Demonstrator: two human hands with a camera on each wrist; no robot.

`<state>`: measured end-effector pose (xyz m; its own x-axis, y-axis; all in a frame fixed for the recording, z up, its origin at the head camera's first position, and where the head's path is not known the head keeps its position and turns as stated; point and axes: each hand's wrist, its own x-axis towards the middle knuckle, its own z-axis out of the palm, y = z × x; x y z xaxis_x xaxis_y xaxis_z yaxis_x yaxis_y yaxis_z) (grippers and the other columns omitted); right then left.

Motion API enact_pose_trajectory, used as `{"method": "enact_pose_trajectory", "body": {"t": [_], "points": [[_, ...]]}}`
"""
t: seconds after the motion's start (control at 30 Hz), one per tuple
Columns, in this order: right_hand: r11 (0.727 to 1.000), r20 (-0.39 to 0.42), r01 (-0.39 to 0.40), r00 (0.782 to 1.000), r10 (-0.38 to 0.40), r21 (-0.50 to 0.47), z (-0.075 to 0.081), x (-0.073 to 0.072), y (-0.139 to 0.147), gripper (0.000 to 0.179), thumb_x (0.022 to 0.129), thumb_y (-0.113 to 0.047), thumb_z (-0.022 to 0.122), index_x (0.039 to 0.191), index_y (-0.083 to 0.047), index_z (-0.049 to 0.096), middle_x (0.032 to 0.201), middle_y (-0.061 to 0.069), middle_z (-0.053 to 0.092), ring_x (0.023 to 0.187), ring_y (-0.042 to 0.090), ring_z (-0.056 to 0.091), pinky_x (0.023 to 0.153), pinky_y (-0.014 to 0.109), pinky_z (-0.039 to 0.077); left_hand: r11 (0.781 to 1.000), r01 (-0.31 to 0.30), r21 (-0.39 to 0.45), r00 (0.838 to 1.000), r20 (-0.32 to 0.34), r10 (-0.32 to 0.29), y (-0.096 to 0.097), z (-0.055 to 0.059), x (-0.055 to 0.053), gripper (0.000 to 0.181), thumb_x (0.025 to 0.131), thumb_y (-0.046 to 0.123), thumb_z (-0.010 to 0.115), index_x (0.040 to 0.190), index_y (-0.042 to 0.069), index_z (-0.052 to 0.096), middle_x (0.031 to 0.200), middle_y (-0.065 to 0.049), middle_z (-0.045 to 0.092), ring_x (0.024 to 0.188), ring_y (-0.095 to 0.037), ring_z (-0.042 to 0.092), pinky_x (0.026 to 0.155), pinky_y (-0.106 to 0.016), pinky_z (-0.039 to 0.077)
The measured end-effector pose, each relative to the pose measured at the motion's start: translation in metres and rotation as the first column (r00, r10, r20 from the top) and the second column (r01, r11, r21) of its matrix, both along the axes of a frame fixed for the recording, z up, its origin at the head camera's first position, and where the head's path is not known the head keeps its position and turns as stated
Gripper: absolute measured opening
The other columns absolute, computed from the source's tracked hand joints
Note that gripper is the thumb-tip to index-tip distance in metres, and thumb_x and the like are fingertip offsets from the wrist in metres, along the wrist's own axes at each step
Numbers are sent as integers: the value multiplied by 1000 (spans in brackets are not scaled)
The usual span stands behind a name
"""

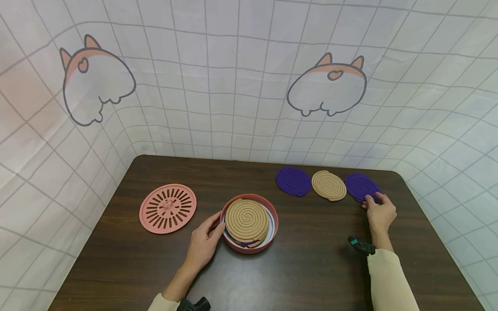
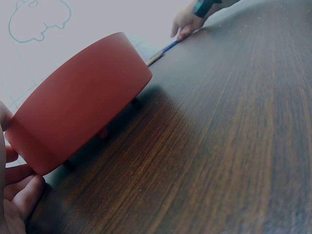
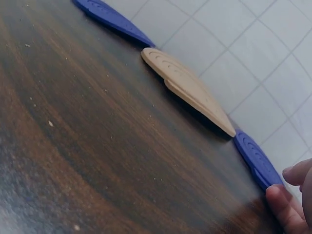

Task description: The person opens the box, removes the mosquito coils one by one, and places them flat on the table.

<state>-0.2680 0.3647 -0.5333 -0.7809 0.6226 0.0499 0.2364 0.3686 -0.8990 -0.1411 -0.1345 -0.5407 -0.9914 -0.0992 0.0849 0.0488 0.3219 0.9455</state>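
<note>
My left hand (image 1: pixel 203 242) grips the left side of a round red dish (image 1: pixel 275 231), thumb near the rim and fingers against the outer wall. The dish stands on short feet, as the left wrist view shows. Inside it lies a stack of mosquito coils, with a tan mosquito coil (image 1: pixel 247 220) on top and a purple edge showing below. Far to the right, my right hand (image 1: pixel 380 214) pinches the near edge of a purple mosquito coil (image 1: pixel 361 185), which lies at the end of a row. Beside it are another tan coil (image 1: pixel 329 185) and another purple coil (image 1: pixel 293 181).
A pink slotted lid (image 1: pixel 168 209) lies flat on the dark wooden table (image 1: pixel 311 268), left of the dish. Behind the table's far edge hangs a white grid-patterned curtain (image 1: pixel 233 86) with cartoon prints, which also runs along both sides.
</note>
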Motion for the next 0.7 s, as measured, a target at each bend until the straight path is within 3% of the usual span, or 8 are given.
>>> {"method": "enact_pose_trajectory", "body": {"t": [0.07,0.13,0.2,0.53,0.7], "points": [[1000,3,1,1000,-1,-14,3,1,-2,52,97,-21,64,143,0,53,96,1,72,48,-12,56,52,8,50,1000,0,-4,1000,-3,0,0,0,0,40,100,33,62,138,19,62,133,-3,67,121,-15,65,99,-33,54],[1000,3,-1,1000,1,-22,5,3,-4,52,97,-21,65,144,-1,53,72,-17,63,49,-10,58,53,9,50,1000,0,-7,1000,-4,0,0,0,0,40,100,34,62,138,19,61,134,-3,66,122,-16,65,99,-33,54],[999,3,-7,1000,7,-36,8,4,-5,53,97,-22,64,144,-1,52,62,-27,55,49,-8,59,53,8,50,1000,-1,-6,1000,0,1,0,0,0,41,100,34,62,138,20,61,134,-3,66,122,-16,64,99,-33,54],[994,-50,-1,999,-4,-108,20,3,-19,50,96,-22,64,140,0,56,57,-28,57,48,-6,60,53,11,51,1000,4,-11,1000,4,-4,0,-1,0,41,100,36,61,138,20,61,135,-3,66,123,-17,64,100,-35,53],[985,-98,-7,995,-10,-172,25,4,-29,47,95,-19,65,137,2,57,63,-22,62,49,-4,61,53,13,53,1000,6,-7,1000,2,-6,-1,-2,0,41,100,36,62,138,20,61,135,-3,66,123,-17,64,100,-35,53]]}}
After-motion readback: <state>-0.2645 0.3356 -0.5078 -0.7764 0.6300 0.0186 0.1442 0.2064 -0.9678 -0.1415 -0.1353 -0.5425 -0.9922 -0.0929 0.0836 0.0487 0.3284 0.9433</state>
